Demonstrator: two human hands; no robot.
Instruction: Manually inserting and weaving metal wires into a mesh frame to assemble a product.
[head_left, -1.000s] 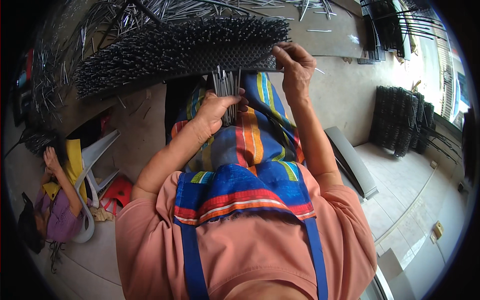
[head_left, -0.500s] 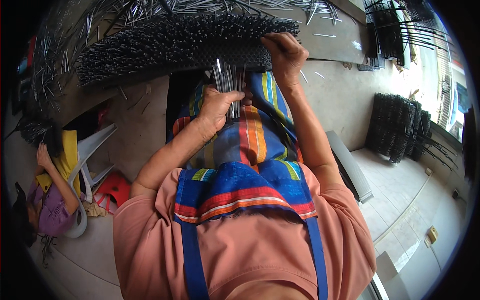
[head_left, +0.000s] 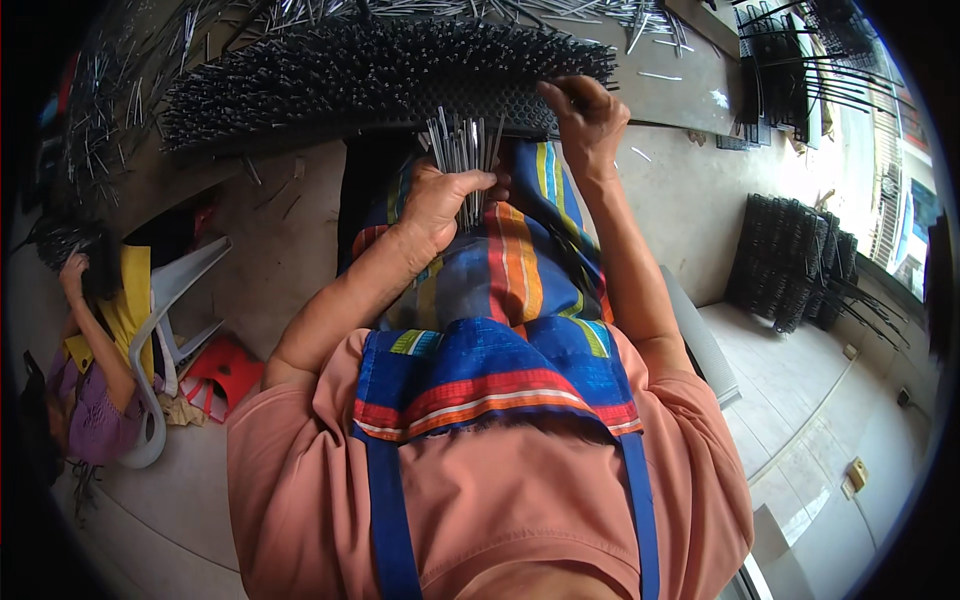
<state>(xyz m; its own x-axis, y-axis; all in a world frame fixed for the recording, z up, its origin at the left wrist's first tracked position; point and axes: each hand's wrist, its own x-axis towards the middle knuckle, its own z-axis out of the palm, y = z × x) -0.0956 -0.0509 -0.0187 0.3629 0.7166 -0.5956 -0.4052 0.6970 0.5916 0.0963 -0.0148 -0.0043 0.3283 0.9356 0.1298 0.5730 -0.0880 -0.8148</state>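
Note:
In my lap, my left hand [head_left: 440, 203] is wrapped round an upright bundle of thin grey metal rods [head_left: 462, 150], with the thumb across its front. Their upper ends fan out toward a long black honeycomb-like tray [head_left: 478, 107]. Many thin dark rods [head_left: 340, 75] stand packed in the tray, while its near right part shows bare holes. At the tray's right end is my right hand [head_left: 590, 122], raised with thumb and fingers pinched together. Whatever may be between those fingertips is too small to make out.
Loose rods [head_left: 560, 12] litter the worktable beyond the tray. Black wire racks [head_left: 795, 262] are stacked on the floor at right. To the left, another person [head_left: 105, 390] sits on a white chair [head_left: 150, 420], handling a dark bunch, near a red stool [head_left: 225, 375].
The whole view has shifted slightly. My right hand stays pinched near the tray's right end, and my left hand keeps its hold on the bundle, whose tops spread a little wider.

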